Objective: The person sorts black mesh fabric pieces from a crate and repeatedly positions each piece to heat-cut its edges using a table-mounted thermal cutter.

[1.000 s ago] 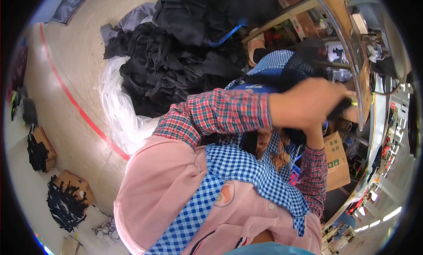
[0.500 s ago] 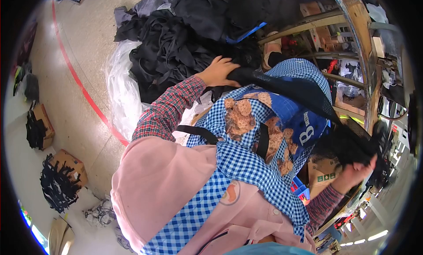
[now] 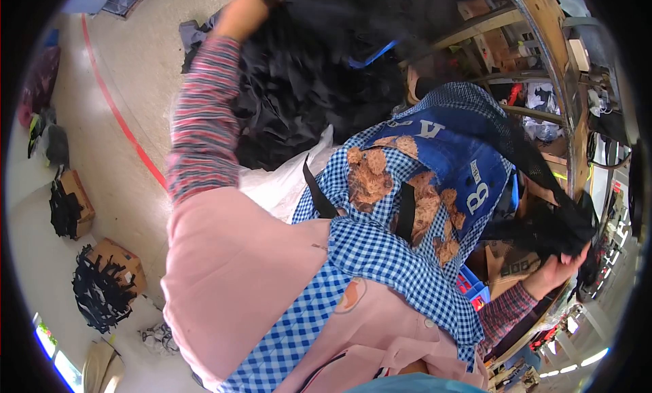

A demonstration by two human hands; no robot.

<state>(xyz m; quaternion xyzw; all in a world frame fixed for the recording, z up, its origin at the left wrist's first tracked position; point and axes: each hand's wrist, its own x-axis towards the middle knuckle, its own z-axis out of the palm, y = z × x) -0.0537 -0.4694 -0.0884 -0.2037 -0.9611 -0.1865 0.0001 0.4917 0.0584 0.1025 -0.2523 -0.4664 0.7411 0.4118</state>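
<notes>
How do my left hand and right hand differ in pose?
The left hand reaches out at the edge of the black cloth pile, while the right hand has its fingers curled at the black fabric. The left hand looks blurred; the right hand is clearer. Both are bare.

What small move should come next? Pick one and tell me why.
I would have the right hand gently draw in the black mesh: its fingers hold a bunched part, while a length lies over the checked apron and could snag. The left hand is away at the black cloth pile, too blurred to show its grip.
</notes>
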